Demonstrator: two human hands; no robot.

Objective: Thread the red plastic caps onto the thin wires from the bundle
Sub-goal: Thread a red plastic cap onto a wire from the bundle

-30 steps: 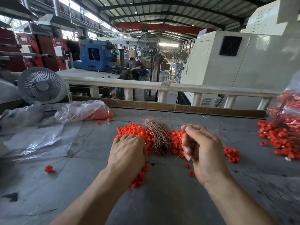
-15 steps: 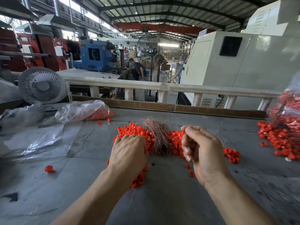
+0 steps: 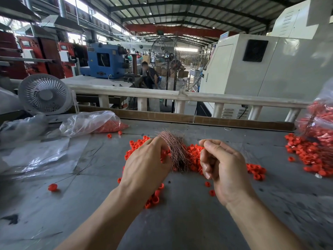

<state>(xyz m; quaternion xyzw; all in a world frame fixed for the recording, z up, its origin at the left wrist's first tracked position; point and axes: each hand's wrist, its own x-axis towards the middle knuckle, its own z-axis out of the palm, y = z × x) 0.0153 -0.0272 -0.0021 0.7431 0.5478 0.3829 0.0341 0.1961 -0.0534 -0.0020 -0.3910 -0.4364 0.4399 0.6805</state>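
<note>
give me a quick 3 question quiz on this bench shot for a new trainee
1. True or false: the wire bundle lies between the two hands.
2. What does the left hand rest on? A) the white fan B) the pile of red caps C) the plastic bag
3. Fill in: the white fan stands at the table's far ____ corner.

Key
1. True. The left hand is on one side and the right hand on the other.
2. B. Its fingertips also reach the edge of the bundle.
3. left
</note>
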